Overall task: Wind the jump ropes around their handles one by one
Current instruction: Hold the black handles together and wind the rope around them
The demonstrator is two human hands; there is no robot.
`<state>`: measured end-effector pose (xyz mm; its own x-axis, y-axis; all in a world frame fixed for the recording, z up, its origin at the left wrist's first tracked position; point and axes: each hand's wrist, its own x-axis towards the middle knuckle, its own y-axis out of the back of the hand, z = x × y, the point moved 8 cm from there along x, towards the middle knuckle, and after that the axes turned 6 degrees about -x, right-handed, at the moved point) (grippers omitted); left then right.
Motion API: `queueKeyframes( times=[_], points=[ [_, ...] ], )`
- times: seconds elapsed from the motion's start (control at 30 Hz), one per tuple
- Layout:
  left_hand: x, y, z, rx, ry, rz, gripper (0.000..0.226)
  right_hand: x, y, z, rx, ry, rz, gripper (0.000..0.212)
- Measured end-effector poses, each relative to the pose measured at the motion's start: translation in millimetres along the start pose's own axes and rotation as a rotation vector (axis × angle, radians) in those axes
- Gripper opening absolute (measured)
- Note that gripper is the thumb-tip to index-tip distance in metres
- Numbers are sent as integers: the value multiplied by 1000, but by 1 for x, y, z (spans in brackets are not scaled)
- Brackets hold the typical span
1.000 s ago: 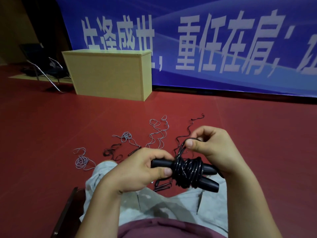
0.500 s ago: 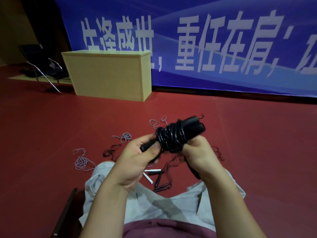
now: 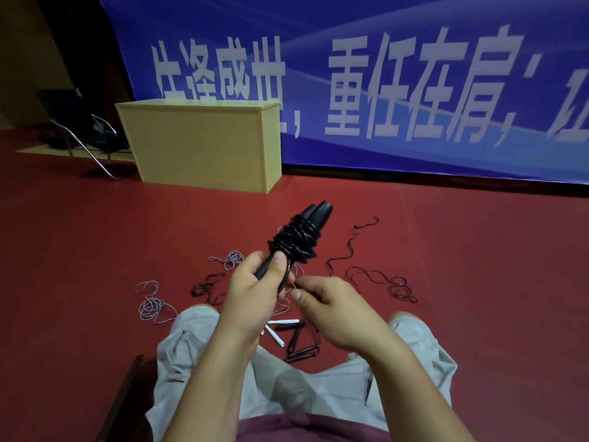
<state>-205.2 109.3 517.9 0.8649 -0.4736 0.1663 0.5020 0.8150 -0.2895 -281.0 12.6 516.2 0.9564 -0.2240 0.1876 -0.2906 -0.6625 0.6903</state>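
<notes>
Jump rope (image 3: 296,239), the black one, sits at centre frame, wound in a fat coil around its paired handles (image 3: 314,215), which tilt up toward the upper right. From the head view, the left hand (image 3: 255,288) is wrapped round the lower ends of those handles, thumb pressed just under the coil. The right hand (image 3: 331,309) comes in just beside it, lower right of centre, fingertips pinched together; whether a loose cord end lies between them I cannot tell, the spot is blurred.

My read: the bundle is nearly finished and the tail needs securing. Done well, that means keeping the left thumb hard against the last turn so nothing slackens, then tucking the end under a tight loop.

Lower down, between the knees, loose handles (image 3: 288,334), white and black, lie on the red floor (image 3: 478,282). Unwound ropes trail left (image 3: 151,306) and right (image 3: 379,279), so plenty remain.
</notes>
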Motion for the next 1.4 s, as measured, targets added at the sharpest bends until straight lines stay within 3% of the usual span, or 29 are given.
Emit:
queueKeyframes(
  times=[0.1,0.2,0.33,0.57,0.8,0.97,1.1,1.23,1.4],
  points=[
    [5,17,-8,162,-25,126,29,1,0,-1,-126,-6,17,20],
    [7,29,-11,316,-37,192,35,1,9,4,-139,-80,76,37],
    [7,36,-3,570,-72,281,28,-3,15,3,-201,-79,117,39],
    [7,35,-5,623,-85,284,20,-9,31,-9,-273,4,207,17],
    [8,24,-15,471,-6,107,18,-15,49,-10,-88,-39,322,6],
    [2,10,-13,370,104,-163,16,-16,54,-8,29,-45,350,9],
    [-4,4,-6,114,178,-271,17,-18,60,-13,110,8,401,11],
    [-5,-6,-4,-128,177,-267,27,-21,62,-11,154,-7,588,8],
    [-5,-14,-5,-187,151,-164,21,-26,52,3,436,-127,779,10]
  ],
)
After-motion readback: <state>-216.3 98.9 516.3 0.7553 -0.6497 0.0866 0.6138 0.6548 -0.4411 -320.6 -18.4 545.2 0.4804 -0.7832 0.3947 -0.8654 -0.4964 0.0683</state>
